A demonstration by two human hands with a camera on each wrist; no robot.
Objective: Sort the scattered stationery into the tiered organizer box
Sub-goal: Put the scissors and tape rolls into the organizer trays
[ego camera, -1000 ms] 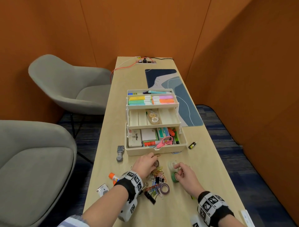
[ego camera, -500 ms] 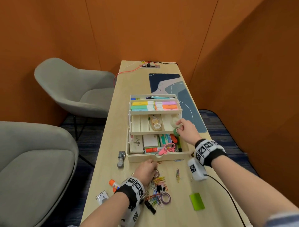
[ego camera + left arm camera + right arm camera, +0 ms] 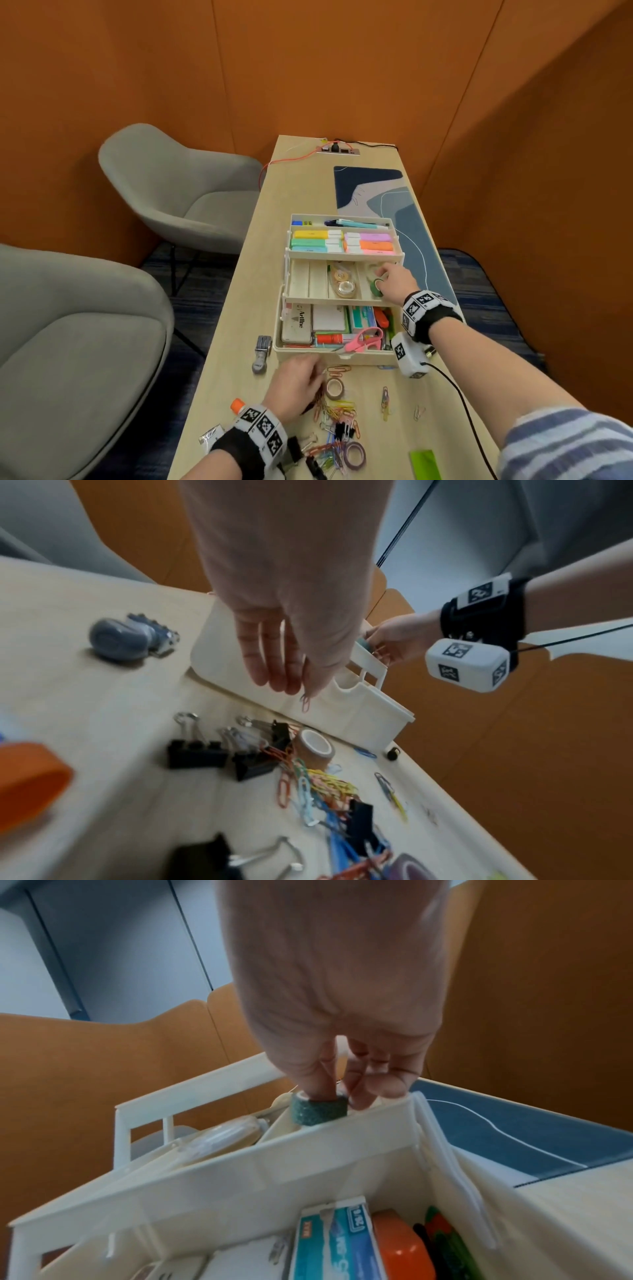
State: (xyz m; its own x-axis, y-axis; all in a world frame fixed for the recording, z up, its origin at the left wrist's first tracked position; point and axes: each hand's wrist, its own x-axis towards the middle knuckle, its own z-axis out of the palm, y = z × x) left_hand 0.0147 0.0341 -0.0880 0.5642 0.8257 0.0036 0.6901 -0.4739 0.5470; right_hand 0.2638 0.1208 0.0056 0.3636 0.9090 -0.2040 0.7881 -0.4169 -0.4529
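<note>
Green tape roll (image 3: pixel 318 1108), off the counter (image 3: pixel 236 346) a second ago, now sits in the organizer box's (image 3: pixel 342 356) middle tier, right hand (image 3: pixel 397 281) fingers (image 3: pixel 316 1080) still pinching it. Left hand (image 3: pixel 298 383) fingers (image 3: pixel 270 653) hang together, pinching a paper clip (image 3: pixel 306 704), so clips go next.

Light wood counter (image 3: pixel 301 192), long and narrow, runs away from the camera to orange wall panels (image 3: pixel 308 61). Dark blue desk mat (image 3: pixel 373 192) with pale curved shapes lies on the far right part of the counter. Power socket strip (image 3: pixel 337 149) is set into the far end, with an orange cable (image 3: pixel 287 159) running off the left edge and a black cable to the right. Two grey upholstered chairs sit left of the counter: one far (image 3: pixel 178 192), one near (image 3: pixel 75 342). Blue patterned carpet (image 3: pixel 479 274) below.
</note>
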